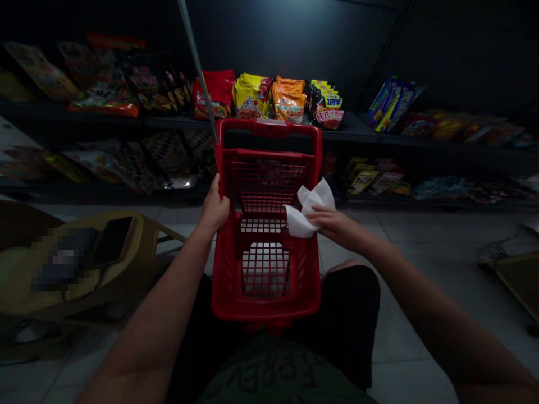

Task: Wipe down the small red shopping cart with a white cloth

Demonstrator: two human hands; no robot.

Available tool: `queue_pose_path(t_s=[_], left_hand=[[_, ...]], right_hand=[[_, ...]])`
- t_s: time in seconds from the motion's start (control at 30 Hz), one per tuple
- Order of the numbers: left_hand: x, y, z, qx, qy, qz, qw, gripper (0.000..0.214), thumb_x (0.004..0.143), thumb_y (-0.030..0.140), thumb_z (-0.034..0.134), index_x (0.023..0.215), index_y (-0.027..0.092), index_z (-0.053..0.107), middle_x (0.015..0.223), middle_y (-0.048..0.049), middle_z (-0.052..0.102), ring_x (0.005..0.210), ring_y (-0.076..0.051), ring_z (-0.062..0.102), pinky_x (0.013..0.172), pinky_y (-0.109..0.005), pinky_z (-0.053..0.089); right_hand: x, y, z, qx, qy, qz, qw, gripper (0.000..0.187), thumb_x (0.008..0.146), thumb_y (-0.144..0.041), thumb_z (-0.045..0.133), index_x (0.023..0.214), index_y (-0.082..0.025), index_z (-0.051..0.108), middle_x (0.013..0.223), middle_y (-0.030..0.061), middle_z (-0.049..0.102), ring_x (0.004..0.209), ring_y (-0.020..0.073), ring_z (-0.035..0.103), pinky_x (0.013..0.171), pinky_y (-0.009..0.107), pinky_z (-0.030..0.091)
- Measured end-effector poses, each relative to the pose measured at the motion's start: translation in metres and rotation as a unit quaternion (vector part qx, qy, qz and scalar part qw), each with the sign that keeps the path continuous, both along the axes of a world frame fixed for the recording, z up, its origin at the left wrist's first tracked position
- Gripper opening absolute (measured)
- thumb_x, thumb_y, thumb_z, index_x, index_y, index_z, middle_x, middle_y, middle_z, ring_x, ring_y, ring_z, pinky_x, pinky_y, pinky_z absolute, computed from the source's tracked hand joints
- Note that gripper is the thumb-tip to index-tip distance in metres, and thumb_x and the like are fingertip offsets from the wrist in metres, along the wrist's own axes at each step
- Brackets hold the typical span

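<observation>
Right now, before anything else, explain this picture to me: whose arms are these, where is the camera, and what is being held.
There is no machine here. One camera sits on a person's head and looks forward and down, so the two bare arms are that person's own. The left hand grips the left rim of a red basket, a plastic mesh shopping basket held close in front of the lap. The right hand presses a crumpled white cloth against the basket's right rim. Behind, dark shelves carry bright snack packets. At the left stands a tan chair with a dark phone lying on it. The floor is pale tile.
</observation>
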State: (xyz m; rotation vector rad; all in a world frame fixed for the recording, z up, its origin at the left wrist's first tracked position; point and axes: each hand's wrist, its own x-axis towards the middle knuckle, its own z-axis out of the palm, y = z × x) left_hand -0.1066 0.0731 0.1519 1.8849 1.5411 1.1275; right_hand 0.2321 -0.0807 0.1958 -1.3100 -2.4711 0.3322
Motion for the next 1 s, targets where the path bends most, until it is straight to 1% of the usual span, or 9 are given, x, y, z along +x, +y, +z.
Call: queue_pose_path(t_s=[0.07,0.17,0.27,0.33,0.43,0.6,0.7,0.77,1.0], left_hand=[[0.001,-0.002,0.002,-0.005,0.006,0.003,1.000,0.078,0.083,0.009,0.050,0.157,0.018,0.027,0.159,-0.0088,0.039,0.144,-0.022,0.041,0.122,-0.040,0.033],[-0.001,-0.002,0.004,-0.015,0.020,0.015,1.000,0.078,0.083,0.010,0.049,0.157,0.018,0.026,0.159,-0.0086,0.040,0.144,-0.022,0.041,0.122,-0.039,0.032],[-0.007,-0.001,0.002,-0.011,0.030,0.012,0.999,0.077,0.084,0.011,0.048,0.157,0.019,0.026,0.160,-0.0060,0.039,0.145,-0.020,0.040,0.123,-0.037,0.030],[-0.012,-0.001,0.001,-0.008,0.030,0.002,1.000,0.077,0.084,0.013,0.047,0.158,0.020,0.026,0.161,-0.0052,0.037,0.146,-0.020,0.039,0.124,-0.036,0.029],[-0.016,-0.001,0.000,-0.014,0.026,-0.007,1.000,0.076,0.085,0.015,0.047,0.158,0.021,0.025,0.160,-0.0048,0.038,0.144,-0.020,0.041,0.123,-0.037,0.031],[-0.013,0.000,0.001,-0.015,0.021,-0.002,1.000,0.074,0.087,0.018,0.046,0.158,0.021,0.025,0.160,-0.0060,0.038,0.145,-0.022,0.041,0.123,-0.040,0.030],[-0.008,0.002,0.002,-0.014,0.016,0.007,1.000,0.074,0.087,0.018,0.047,0.158,0.022,0.025,0.160,-0.0050,0.038,0.145,-0.021,0.041,0.122,-0.039,0.031],[-0.005,0.005,0.001,-0.014,0.016,0.013,1.000,0.074,0.088,0.019,0.046,0.158,0.021,0.024,0.161,-0.0049,0.037,0.145,-0.021,0.040,0.122,-0.038,0.031],[-0.001,0.018,-0.001,-0.006,0.057,0.011,0.998,0.075,0.088,0.018,0.044,0.159,0.018,0.021,0.162,-0.0072,0.033,0.148,-0.021,0.035,0.124,-0.038,0.028]], right_hand=[[-0.006,-0.009,-0.017,0.009,0.063,-0.021,0.998,0.028,0.093,-0.011,0.050,0.110,-0.020,0.070,0.131,0.0087,0.066,0.145,0.0261,0.039,0.116,0.052,0.037],[-0.038,-0.060,-0.033,-0.003,0.114,-0.050,0.992,0.030,0.093,-0.011,0.050,0.113,-0.021,0.069,0.124,0.0087,0.069,0.145,0.0263,0.038,0.118,0.056,0.034],[-0.068,-0.115,-0.036,-0.043,0.131,-0.056,0.989,0.033,0.094,-0.013,0.049,0.115,-0.026,0.069,0.127,0.0071,0.067,0.147,0.0248,0.034,0.120,0.057,0.030],[-0.075,-0.131,-0.034,-0.060,0.134,-0.051,0.988,0.035,0.093,-0.012,0.050,0.117,-0.028,0.069,0.128,0.0058,0.067,0.148,0.0234,0.033,0.120,0.054,0.030],[-0.062,-0.105,-0.031,-0.056,0.135,-0.048,0.988,0.039,0.091,-0.009,0.050,0.120,-0.027,0.068,0.132,0.0058,0.066,0.147,0.0218,0.036,0.119,0.048,0.036],[-0.024,0.013,-0.032,0.040,0.147,-0.093,0.984,0.039,0.085,-0.008,0.053,0.119,-0.021,0.069,0.139,0.0094,0.060,0.147,0.0263,0.035,0.119,0.054,0.033],[-0.021,0.048,-0.030,0.069,0.168,-0.135,0.974,0.041,0.079,-0.002,0.051,0.112,-0.018,0.070,0.133,0.0107,0.064,0.148,0.0279,0.032,0.120,0.055,0.030],[-0.030,0.038,-0.030,0.055,0.172,-0.137,0.974,0.042,0.077,0.000,0.049,0.108,-0.018,0.070,0.126,0.0099,0.067,0.148,0.0275,0.032,0.120,0.055,0.029],[-0.063,-0.066,-0.034,-0.034,0.134,-0.101,0.985,0.047,0.072,0.003,0.047,0.103,-0.027,0.067,0.113,0.0002,0.069,0.140,0.0213,0.042,0.124,0.054,0.018]])
